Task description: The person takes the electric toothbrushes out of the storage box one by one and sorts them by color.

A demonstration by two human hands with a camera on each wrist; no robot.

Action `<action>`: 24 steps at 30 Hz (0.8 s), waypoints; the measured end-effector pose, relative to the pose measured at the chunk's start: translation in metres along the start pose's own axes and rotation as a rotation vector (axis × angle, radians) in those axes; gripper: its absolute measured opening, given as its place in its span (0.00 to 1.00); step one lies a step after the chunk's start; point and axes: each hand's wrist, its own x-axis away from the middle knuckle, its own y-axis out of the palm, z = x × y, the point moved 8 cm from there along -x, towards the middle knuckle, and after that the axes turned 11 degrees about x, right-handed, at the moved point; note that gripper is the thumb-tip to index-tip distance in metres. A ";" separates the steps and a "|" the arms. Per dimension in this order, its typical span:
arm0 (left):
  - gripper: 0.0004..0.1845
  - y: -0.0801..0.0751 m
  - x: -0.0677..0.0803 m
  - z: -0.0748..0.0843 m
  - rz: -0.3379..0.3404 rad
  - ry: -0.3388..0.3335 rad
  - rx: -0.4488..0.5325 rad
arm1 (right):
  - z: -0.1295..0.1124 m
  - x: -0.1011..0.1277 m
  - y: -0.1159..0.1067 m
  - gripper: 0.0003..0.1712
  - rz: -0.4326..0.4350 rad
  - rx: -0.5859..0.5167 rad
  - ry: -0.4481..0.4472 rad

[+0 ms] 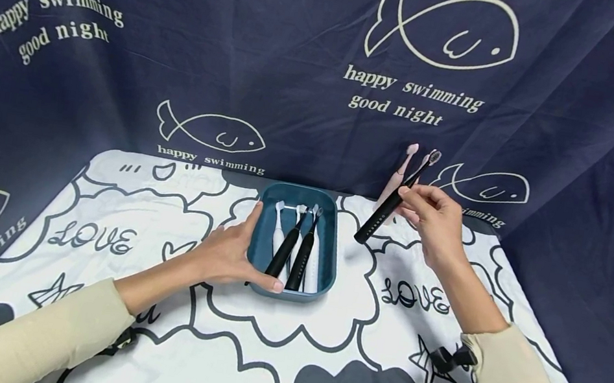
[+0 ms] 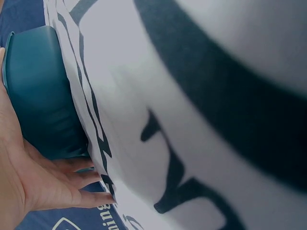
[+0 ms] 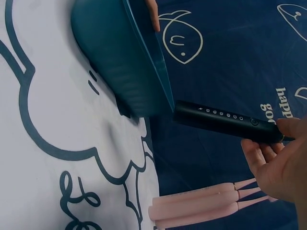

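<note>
My right hand (image 1: 437, 221) pinches a black electric toothbrush (image 1: 378, 218) near the top of its handle. The brush is tilted, head up, above the table to the right of a dark teal bin (image 1: 334, 241). In the right wrist view its handle (image 3: 225, 120) shows a row of small icons. My left hand (image 1: 231, 249) rests against the bin's near left corner, fingers along the left wall and thumb at the front rim. Inside lie two black toothbrushes (image 1: 302, 259) and several white toothbrushes (image 1: 278, 236), heads toward the far end.
Three pink toothbrushes (image 3: 194, 208) stand upright side by side on the table behind my right hand, partly covered by it in the head view. A white patterned cloth (image 1: 292, 340) covers the table. Dark blue fabric (image 1: 301, 66) hangs behind and at both sides.
</note>
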 end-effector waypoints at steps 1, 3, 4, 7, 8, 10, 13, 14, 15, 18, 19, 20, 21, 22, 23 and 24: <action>0.95 0.000 0.000 0.000 -0.001 -0.001 0.000 | 0.000 0.000 -0.001 0.04 0.001 -0.006 -0.003; 0.95 0.000 0.000 0.000 -0.002 -0.001 0.000 | 0.000 -0.001 -0.003 0.04 0.002 -0.014 -0.007; 0.95 0.000 0.000 0.000 -0.002 -0.001 0.000 | 0.000 -0.001 -0.004 0.04 0.004 -0.014 -0.009; 0.94 0.001 0.000 0.000 -0.003 0.004 0.002 | -0.001 -0.001 -0.007 0.04 0.004 -0.015 -0.017; 0.94 0.001 0.000 0.000 -0.002 0.006 0.002 | -0.001 -0.001 -0.008 0.05 0.004 -0.017 -0.020; 0.94 0.001 0.000 0.000 -0.002 0.009 0.004 | -0.002 -0.002 -0.011 0.05 0.005 -0.024 -0.029; 0.94 0.000 0.000 0.001 0.000 0.011 0.004 | -0.004 -0.003 -0.014 0.05 0.009 -0.038 -0.038; 0.94 0.000 0.000 0.001 0.000 0.011 0.005 | -0.004 -0.003 -0.016 0.05 0.013 -0.040 -0.040; 0.94 0.001 0.000 0.001 0.000 0.011 0.005 | -0.005 -0.004 -0.018 0.05 0.018 -0.038 -0.041; 0.95 0.001 -0.001 0.000 -0.001 0.009 0.002 | -0.005 -0.005 -0.023 0.05 0.034 -0.036 -0.041; 0.95 0.001 -0.001 0.000 -0.001 0.009 0.003 | -0.005 -0.006 -0.025 0.05 0.040 -0.038 -0.041; 0.94 0.001 0.000 0.000 -0.002 0.009 0.003 | -0.005 -0.006 -0.027 0.05 0.043 -0.040 -0.040; 0.94 0.001 0.000 0.000 -0.003 0.008 0.003 | -0.005 -0.007 -0.028 0.06 0.046 -0.043 -0.040; 0.94 0.001 0.000 0.000 -0.002 0.009 0.003 | -0.005 -0.007 -0.030 0.06 0.049 -0.045 -0.041; 0.94 0.000 0.000 0.000 -0.002 0.008 0.004 | -0.005 -0.008 -0.032 0.06 0.050 -0.049 -0.042; 0.94 0.000 0.000 0.000 -0.003 0.008 0.004 | -0.005 -0.008 -0.033 0.06 0.052 -0.050 -0.044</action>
